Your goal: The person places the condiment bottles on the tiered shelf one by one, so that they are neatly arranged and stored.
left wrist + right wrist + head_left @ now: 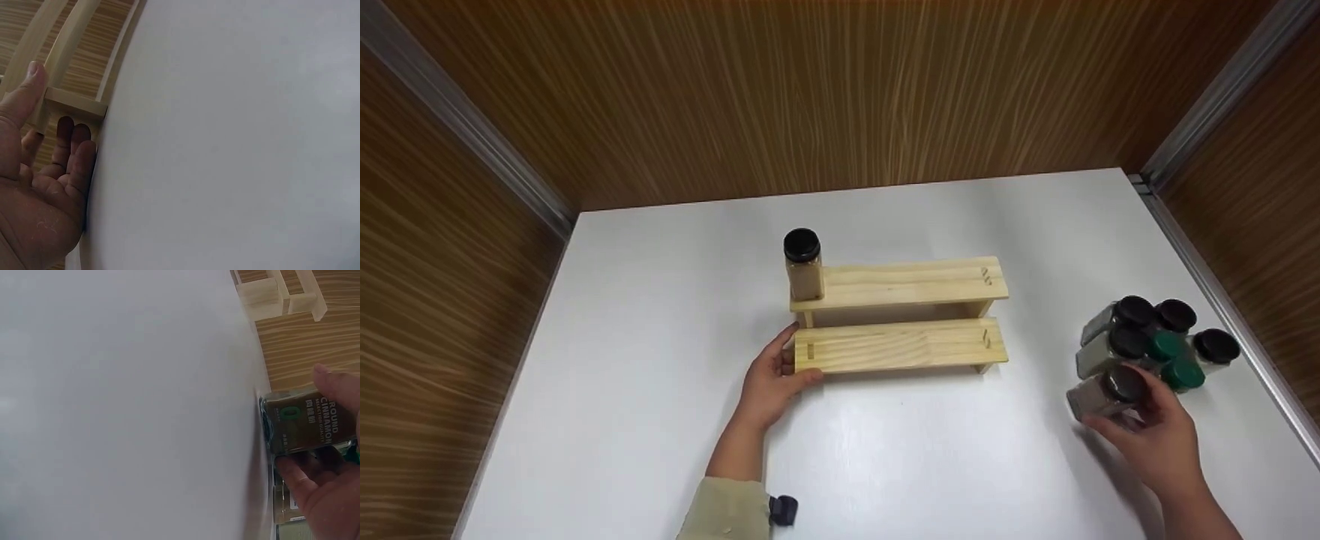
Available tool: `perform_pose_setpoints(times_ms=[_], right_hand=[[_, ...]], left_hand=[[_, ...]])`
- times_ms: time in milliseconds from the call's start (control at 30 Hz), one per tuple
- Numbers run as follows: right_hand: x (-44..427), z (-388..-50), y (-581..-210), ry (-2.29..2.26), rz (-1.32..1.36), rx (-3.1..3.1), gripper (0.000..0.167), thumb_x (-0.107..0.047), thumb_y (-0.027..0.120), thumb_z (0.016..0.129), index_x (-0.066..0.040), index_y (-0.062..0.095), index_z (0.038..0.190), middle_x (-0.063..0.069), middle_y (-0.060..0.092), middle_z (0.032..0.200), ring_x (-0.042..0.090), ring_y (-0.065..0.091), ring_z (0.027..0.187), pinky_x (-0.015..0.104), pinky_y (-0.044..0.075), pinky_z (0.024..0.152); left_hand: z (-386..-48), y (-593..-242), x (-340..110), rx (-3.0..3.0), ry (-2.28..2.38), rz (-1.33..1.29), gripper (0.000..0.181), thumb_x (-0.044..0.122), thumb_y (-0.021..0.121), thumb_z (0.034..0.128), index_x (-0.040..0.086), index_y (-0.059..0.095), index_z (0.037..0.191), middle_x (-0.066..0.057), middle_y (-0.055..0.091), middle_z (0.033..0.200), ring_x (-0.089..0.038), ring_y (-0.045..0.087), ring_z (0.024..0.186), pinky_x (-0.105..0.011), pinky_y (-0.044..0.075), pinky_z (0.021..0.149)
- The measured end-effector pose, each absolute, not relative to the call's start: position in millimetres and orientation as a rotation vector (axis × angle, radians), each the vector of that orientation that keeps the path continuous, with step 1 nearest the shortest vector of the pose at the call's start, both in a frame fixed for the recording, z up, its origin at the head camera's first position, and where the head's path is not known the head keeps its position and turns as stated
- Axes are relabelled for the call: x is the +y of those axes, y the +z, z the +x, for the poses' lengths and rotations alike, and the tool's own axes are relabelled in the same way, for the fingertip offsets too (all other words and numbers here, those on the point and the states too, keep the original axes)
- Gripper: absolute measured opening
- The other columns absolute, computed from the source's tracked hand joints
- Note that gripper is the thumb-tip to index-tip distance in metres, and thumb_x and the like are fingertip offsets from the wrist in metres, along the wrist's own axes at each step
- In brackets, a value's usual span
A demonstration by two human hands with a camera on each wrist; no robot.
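A two-tier wooden rack (896, 346) stands mid-table. My left hand (771, 384) grips the left end of its lower tier; in the left wrist view the thumb (27, 93) lies against the wood and the other fingers curl below. On the upper tier's left end a black-capped spice jar (805, 277) stands upright. Over at the right, my right hand (1162, 439) holds a ground cinnamon jar (1099, 397) between thumb and fingers. The right wrist view shows its label (306, 421) and its base near the tabletop; whether they touch, I cannot tell.
Several more jars cluster beyond the right hand, some with black caps (1216, 346), two with green caps (1183, 373). Wood-grain panels (847, 97) close off the back and sides of the white table (645, 315). A small black object (784, 511) is by the left sleeve.
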State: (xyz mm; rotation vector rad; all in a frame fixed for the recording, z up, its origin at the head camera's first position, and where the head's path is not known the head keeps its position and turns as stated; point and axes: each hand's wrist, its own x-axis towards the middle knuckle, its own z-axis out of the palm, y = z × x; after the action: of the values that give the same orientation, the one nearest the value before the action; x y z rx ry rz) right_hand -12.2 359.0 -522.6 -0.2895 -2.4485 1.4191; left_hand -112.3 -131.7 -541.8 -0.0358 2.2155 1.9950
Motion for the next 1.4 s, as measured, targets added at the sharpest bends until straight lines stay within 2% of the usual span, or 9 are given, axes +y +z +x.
perform_pose_setpoints(times_ms=[167, 367, 667, 967, 1400], right_hand=[[356.1, -12.6, -522.0, 1.38, -0.282, -2.468, 0.088, 0.022, 0.089, 0.069, 0.005, 0.05, 0.146, -0.034, 0.057, 0.119, -0.013, 0.059, 0.101, 0.009, 0.05, 0.081], [349.9, -13.2, -523.2, 1.42, -0.267, -2.462, 0.085, 0.024, 0.087, 0.069, 0.008, 0.048, 0.143, -0.033, 0.057, 0.118, -0.015, 0.059, 0.102, 0.008, 0.048, 0.085], [330.4, -13.1, -520.7, 1.411, -0.21, -2.442, 0.077, 0.024, 0.091, 0.062, 0.01, 0.06, 0.132, -0.027, 0.063, 0.112, -0.009, 0.065, 0.096, 0.01, 0.051, 0.084], [301.8, -24.5, -500.3, 1.6, -0.04, -2.258, 0.076, 0.036, 0.082, 0.06, 0.017, 0.06, 0.129, -0.012, 0.074, 0.111, 0.002, 0.073, 0.094, 0.021, 0.059, 0.07], [281.9, -54.4, -468.0, 1.613, 0.235, -2.17, 0.075, 0.037, 0.08, 0.061, 0.019, 0.058, 0.13, -0.008, 0.076, 0.113, 0.004, 0.074, 0.092, 0.021, 0.059, 0.067]], left_hand=[[-111.8, -541.5, -132.0, 2.219, 1.994, -0.026, 0.093, 0.009, 0.092, 0.0833, 0.005, 0.043, 0.162, -0.016, 0.07, 0.114, -0.021, 0.063, 0.096, -0.029, 0.053, 0.08], [-111.7, -540.5, -131.8, 2.224, 2.0, -0.018, 0.093, 0.006, 0.092, 0.0827, 0.005, 0.043, 0.161, -0.016, 0.07, 0.112, -0.021, 0.064, 0.095, -0.028, 0.054, 0.079], [-113.8, -541.2, -131.0, 2.217, 2.009, -0.009, 0.092, 0.004, 0.091, 0.083, 0.005, 0.043, 0.161, -0.016, 0.071, 0.113, -0.021, 0.064, 0.096, -0.028, 0.054, 0.081], [-112.5, -540.3, -131.2, 2.24, 1.991, -0.024, 0.092, 0.007, 0.092, 0.0827, 0.006, 0.044, 0.161, -0.015, 0.071, 0.116, -0.021, 0.064, 0.097, -0.028, 0.053, 0.081], [-113.2, -543.2, -131.8, 2.219, 1.997, -0.048, 0.091, 0.006, 0.092, 0.0828, 0.007, 0.045, 0.161, -0.015, 0.071, 0.112, -0.021, 0.063, 0.097, -0.029, 0.053, 0.082]])
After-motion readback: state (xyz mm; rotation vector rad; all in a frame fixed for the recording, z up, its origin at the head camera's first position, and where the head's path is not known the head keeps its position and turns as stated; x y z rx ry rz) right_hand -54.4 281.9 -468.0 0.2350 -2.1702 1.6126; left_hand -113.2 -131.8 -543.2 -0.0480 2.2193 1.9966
